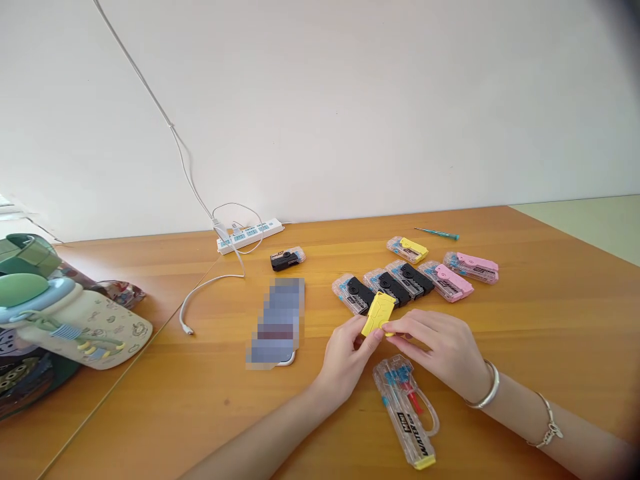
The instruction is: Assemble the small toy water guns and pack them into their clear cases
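Both my hands meet over a small yellow plastic piece (378, 313) just above the wooden table (525, 347). My left hand (345, 357) pinches its lower left end. My right hand (440, 347) pinches its lower right edge with thumb and fingertips. Right below my hands lies a clear plastic case (407, 410) with blue and red bits inside and a yellow end. Beyond my hands a row of several clear cases with black (400, 283) and pink (453, 280) sliders lies side by side, with a yellow-slider one (407, 249) behind them.
A blurred flat object (279, 321) lies left of my hands, a small black-and-clear case (287, 258) behind it. A white power strip (250, 235) with cables sits by the wall. A green screwdriver (437, 233) lies at the back. A bag and bottle (55, 320) stand at the left.
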Available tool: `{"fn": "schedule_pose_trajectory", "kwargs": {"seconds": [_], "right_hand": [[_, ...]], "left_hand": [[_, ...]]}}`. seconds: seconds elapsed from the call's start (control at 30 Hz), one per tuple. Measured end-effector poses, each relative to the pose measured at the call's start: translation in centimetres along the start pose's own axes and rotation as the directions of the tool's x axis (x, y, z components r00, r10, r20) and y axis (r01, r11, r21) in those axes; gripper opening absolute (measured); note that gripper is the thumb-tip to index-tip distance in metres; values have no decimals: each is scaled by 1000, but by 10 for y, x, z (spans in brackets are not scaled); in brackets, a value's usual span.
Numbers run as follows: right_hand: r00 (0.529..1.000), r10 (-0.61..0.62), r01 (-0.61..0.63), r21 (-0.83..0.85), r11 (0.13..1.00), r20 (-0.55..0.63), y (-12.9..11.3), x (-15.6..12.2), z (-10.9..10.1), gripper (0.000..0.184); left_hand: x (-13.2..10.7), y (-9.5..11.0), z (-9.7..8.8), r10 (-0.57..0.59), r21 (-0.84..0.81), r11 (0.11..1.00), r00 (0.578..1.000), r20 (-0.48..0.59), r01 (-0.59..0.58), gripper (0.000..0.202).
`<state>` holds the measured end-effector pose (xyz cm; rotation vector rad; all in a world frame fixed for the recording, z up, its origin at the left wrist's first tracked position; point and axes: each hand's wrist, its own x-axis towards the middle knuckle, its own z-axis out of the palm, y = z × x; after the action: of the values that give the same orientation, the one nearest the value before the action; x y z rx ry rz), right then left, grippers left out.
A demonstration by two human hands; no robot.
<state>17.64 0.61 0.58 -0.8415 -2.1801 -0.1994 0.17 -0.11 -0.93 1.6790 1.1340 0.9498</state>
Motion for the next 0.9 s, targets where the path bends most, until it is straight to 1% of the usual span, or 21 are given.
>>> {"fn": "schedule_pose_trajectory", "kwargs": {"seconds": [0.13, 0.33, 0.47, 0.53, 0.6, 0.67, 0.7, 0.77, 0.83, 0.9], "right_hand": [[1000, 0, 0, -4, 1000, 22, 1, 1, -2, 14], [999, -44, 43, -33, 999, -14, 4, -1, 0, 14], [999, -33, 32, 39, 999, 9, 5, -2, 1, 14], [999, 6, -11, 119, 993, 42, 6, -2, 2, 15], [996, 75, -84, 183, 979, 57, 7, -3, 2, 13], [983, 177, -183, 185, 966, 48, 7, -3, 2, 6], [972, 228, -234, 169, 957, 53, 6, -3, 2, 7], [946, 299, -315, 144, 938, 124, 4, -2, 1, 14], [918, 316, -360, 164, 919, 241, 2, 0, 0, 15], [891, 314, -394, 215, 894, 326, -1, 1, 0, 16]], "left_hand": [[1, 2, -1, 0, -35, 999, 1000, -13, 0, 30], [1, 3, -1, -2, -81, 997, 1000, -14, 1, 32], [1, 4, -1, -8, -82, 997, 1000, -22, 6, 32], [1, 5, -1, -15, -78, 997, 1000, -24, 13, 33], [1, 6, -2, -15, -82, 997, 1000, -23, 13, 31], [2, 7, -2, -13, -83, 997, 1000, -28, 11, 30], [1, 8, -2, -10, -75, 997, 999, -33, 8, 29], [1, 9, -1, 5, -39, 999, 999, -37, -7, 28], [0, 9, -1, 35, 16, 999, 999, -33, -34, 26], [-1, 9, -1, 55, 64, 997, 998, -35, -52, 24]]}}
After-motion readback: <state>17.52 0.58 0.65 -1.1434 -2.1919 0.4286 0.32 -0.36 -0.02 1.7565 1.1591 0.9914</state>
